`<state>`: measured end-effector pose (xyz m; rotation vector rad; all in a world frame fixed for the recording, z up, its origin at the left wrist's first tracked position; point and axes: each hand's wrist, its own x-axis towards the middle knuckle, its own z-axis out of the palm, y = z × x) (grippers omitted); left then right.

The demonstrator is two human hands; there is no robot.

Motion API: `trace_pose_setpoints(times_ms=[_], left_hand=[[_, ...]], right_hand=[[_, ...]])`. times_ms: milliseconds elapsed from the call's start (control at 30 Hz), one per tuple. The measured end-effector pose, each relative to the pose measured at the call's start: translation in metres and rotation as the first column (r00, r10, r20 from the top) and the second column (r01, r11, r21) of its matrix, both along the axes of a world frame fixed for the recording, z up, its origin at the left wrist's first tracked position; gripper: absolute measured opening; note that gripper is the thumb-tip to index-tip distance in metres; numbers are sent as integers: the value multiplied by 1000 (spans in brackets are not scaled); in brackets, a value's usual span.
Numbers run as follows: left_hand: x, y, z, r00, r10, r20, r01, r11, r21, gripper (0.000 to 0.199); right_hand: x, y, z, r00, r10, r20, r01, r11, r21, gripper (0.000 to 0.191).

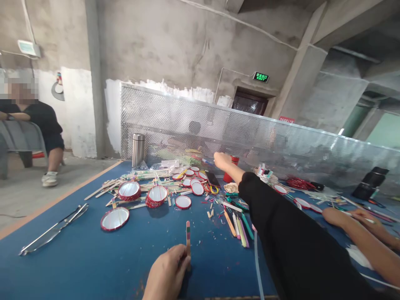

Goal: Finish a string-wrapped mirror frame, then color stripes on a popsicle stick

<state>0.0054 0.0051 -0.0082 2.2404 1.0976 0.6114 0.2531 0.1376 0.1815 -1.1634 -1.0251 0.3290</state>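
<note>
My left hand [170, 268] is closed on a flat wooden stick [188, 235] with coloured bands, held upright at the near middle of the table. My right hand [223, 160] reaches out at the end of a black sleeve, beside a red cup [231, 166] near the mesh screen. Its fingers look bent, and what they hold, if anything, is hidden. Round red-rimmed discs [114, 218] and a heap of wooden sticks [108, 187] lie left of that hand. Coloured markers [240, 230] lie beneath the right forearm.
A steel bottle [138, 150] stands at the back left. Metal tongs or a similar tool [54, 229] lie at the left. Another person's hands [359, 221] work at the right. A perforated metal screen [175, 121] runs behind the table. Someone sits at far left.
</note>
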Motion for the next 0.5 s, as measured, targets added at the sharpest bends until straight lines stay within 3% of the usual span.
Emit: trace_pose_setpoints(times_ms=[100,200,267,433,467,500], left_hand=[[0,1,0,999,-37,-1,37,999,-5,23],[0,1,1,1000,-20,-14,20,1000,0,22],[0,0,3,1000,-3,-22,4,1000,10,22],[-1,-1,5,999,-45,-6,45,999,24,24],[-1,-1,5,999,-42,1,41,999,28,24],[-1,-1,5,999,-38,-2,38,999,26,24]], right_hand=[[-13,-19,-26,944,10,330,64,975,-212,30],[-30,-60,-66,803,92,589,141,931,-338,26],[-40,-95,-86,685,162,710,187,903,-387,6],[-57,-172,-106,436,259,862,277,873,-402,12],[-59,-184,-111,370,282,885,284,873,-397,10],[-61,-196,-120,206,325,923,284,883,-374,9]])
